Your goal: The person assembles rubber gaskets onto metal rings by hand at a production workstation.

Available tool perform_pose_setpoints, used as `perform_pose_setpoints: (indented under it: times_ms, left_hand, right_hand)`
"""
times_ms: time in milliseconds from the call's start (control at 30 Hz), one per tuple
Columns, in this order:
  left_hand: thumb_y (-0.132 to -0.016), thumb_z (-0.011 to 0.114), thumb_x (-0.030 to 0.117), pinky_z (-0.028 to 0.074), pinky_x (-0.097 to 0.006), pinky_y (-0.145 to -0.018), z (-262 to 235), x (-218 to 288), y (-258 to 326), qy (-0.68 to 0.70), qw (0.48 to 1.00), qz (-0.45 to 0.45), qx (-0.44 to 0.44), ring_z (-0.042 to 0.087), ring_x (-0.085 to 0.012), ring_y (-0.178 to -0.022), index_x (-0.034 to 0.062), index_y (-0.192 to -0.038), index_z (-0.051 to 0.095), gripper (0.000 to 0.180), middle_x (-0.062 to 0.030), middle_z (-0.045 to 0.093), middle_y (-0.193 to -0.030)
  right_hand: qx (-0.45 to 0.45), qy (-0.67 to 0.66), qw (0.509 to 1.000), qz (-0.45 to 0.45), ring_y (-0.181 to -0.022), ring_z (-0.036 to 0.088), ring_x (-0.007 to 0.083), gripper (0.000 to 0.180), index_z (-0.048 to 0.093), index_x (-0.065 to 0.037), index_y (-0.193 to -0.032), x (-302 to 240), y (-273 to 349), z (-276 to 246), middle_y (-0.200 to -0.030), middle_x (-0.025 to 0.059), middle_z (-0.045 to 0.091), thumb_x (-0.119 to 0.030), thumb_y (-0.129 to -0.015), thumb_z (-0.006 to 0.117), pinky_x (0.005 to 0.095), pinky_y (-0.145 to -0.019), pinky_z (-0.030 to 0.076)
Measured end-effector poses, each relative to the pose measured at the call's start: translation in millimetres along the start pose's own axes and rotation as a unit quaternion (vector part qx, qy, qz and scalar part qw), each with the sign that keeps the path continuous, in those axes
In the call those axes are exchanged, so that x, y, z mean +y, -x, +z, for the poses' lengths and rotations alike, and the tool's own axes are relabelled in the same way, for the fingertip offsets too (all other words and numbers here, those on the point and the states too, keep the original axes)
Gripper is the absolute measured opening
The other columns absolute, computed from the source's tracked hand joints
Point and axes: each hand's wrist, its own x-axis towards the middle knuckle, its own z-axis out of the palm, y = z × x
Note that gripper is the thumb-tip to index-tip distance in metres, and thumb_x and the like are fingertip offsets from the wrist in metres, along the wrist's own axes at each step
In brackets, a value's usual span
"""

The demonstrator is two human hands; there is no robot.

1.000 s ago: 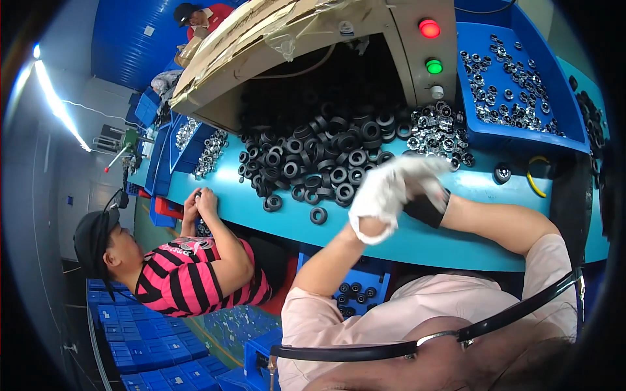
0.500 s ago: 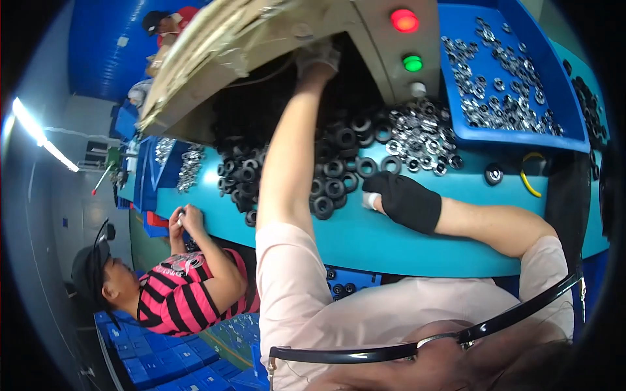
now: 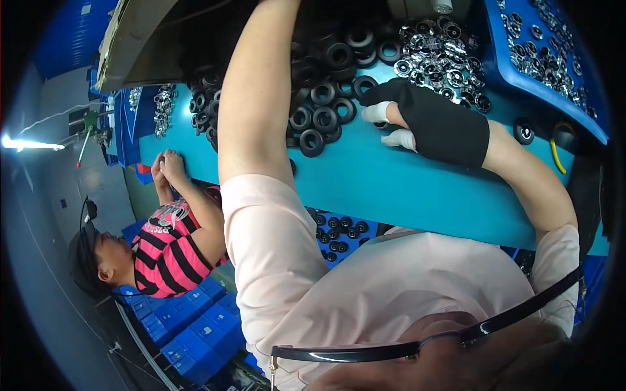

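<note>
My left forearm [image 3: 257, 98] reaches up past the top edge of the picture, so my left hand is hidden from sight. Beside it lies a heap of black rubber rings [image 3: 324, 118] on the teal table. My right hand [image 3: 417, 124], in a black fingerless glove with white coverings on some fingers, rests at the right side of this heap. Its fingers are apart, and I see nothing held in them. Just beyond the glove is a pile of shiny metal hubs [image 3: 450, 62].
More metal hubs fill a blue tray [image 3: 541, 85] at the right. A black wheel [image 3: 523, 130] and a yellow-handled tool [image 3: 557, 150] lie near my right forearm. A machine housing [image 3: 140, 45] stands at the upper left. Below the table are several black wheels [image 3: 336, 238]. A co-worker [image 3: 173, 251] sits left.
The view has shifted, and my left hand has gone out of the top of the picture along with the red and green lights. My right hand's fingers have spread from a closed shape.
</note>
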Motion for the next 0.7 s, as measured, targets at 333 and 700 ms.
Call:
perform_pose_setpoints:
  times_ms: [333,700]
  left_hand:
    - [-0.089,0.047,0.032,0.044,-0.037,-0.094,-35.3,27.5,18.0,0.214,0.969,-0.12,-0.009,0.052,-0.0247,-0.118,0.0148,-0.112,0.062,0.033,-0.0078,0.057,-0.124]
    - [-0.089,0.045,0.037,0.047,-0.041,-0.086,60.9,27.9,-73.9,0.993,0.05,0.098,0.04,0.054,-0.0299,-0.104,0.0082,-0.121,0.05,0.043,-0.0114,0.055,-0.12]
  right_hand:
    - [0.041,0.265,0.963,-0.005,-0.073,0.061,0.0293,0.032,0.052,0.001,-0.11,-0.2,8.5,21.9,-0.088,0.0189,0.057,-0.009,-0.081,0.059,0.0362,-0.055,0.049]
    - [0.012,0.248,0.969,-0.006,-0.072,0.062,0.0315,0.021,0.05,0.007,-0.097,25.2,1.2,29.9,-0.078,0.0198,0.055,-0.006,-0.081,0.05,0.0377,-0.057,0.05]
